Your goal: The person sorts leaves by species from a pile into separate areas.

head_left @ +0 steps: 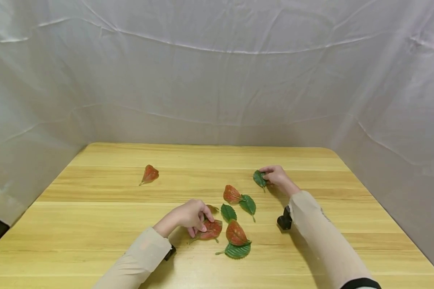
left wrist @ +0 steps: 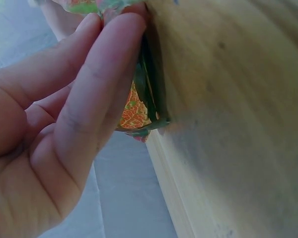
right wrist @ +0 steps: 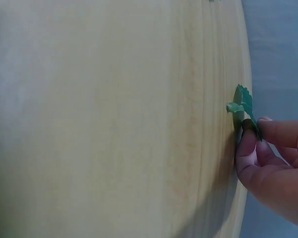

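My left hand point(head_left: 193, 216) pinches a red leaf point(head_left: 213, 230) near the front middle of the table; more leaf edges stick out around it. In the left wrist view the fingers point(left wrist: 97, 84) cover much of it, and an orange-veined red leaf point(left wrist: 134, 109) and green leaf parts show behind them. Toward the back right, my right hand point(head_left: 277, 176) pinches a green leaf point(head_left: 259, 178) between thumb and fingers. The right wrist view shows this green leaf point(right wrist: 245, 99) at the fingertips, close to the tabletop, with its short stem sticking out.
Between the hands, red leaves point(head_left: 236, 233) and green leaves point(head_left: 228, 212) lie scattered and partly overlapping on the wooden table point(head_left: 108, 216). A lone red leaf point(head_left: 150, 174) lies at the back left. Pale grey sheeting point(head_left: 217, 88) hangs behind and beside the table.
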A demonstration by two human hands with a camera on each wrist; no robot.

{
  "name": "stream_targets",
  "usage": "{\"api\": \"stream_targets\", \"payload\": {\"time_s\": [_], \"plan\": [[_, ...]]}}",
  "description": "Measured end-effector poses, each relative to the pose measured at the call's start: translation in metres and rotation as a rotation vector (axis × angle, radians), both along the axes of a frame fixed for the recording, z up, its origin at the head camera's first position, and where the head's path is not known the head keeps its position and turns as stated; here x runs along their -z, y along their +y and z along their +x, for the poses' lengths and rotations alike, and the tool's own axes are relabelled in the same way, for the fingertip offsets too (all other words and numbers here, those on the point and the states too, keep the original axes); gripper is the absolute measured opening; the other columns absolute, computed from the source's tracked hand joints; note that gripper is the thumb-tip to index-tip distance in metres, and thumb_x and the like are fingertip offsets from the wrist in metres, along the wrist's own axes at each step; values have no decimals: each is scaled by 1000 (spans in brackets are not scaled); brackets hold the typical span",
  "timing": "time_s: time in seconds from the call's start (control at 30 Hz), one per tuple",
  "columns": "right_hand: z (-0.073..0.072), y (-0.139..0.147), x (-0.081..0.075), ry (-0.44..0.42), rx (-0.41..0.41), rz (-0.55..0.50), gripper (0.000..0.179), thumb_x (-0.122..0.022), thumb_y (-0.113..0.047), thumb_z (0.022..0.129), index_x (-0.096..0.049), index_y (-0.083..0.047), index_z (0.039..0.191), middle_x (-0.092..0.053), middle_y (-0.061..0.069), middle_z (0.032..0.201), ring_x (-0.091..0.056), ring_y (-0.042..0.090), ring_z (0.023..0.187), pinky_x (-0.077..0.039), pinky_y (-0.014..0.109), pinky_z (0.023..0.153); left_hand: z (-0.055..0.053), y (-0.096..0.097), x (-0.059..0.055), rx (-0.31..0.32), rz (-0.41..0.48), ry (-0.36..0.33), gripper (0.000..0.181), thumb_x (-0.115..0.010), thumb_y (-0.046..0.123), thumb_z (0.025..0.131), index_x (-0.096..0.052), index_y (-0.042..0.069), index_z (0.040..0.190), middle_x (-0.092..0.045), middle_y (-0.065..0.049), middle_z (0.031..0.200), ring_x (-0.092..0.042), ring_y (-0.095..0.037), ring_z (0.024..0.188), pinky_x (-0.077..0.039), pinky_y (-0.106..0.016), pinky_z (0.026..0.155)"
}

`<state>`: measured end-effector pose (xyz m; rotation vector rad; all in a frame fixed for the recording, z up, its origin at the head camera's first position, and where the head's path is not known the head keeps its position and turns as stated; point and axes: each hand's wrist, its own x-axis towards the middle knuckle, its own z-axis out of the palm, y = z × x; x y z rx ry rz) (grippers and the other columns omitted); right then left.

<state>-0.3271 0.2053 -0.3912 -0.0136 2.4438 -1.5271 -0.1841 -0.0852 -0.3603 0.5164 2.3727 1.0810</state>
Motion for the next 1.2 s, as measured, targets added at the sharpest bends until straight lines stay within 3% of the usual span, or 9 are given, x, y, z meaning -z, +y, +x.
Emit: {"api": "stream_targets", "payload": {"time_s": [0.37,0.83,1.2], "plan": [[2,-3,-2,22,33,56,36,-53,1,87,-48,11,121,-47,27,121,-56,23,93,-48,29,73,0,0,0,1,-10,3,21,-64,-12,74,-66,-1,91,-53,-10,55,-55,-23,44,-49,-31,42],[20,2,-9,169,75,128,27,-59,-2,84,-57,10,109,-58,21,102,-53,20,74,-48,28,58,0,0,0,3,-15,6,21,-64,-12,74,-66,-1,92,-53,-10,56,-54,-21,44,-49,-30,42],[42,4,-16,240,51,137,23,-60,-1,83,-60,10,103,-62,18,95,-57,27,81,-49,31,67,0,1,1,-6,-31,13,20,-64,-12,74,-66,1,91,-53,-10,57,-54,-21,45,-49,-30,42]]}}
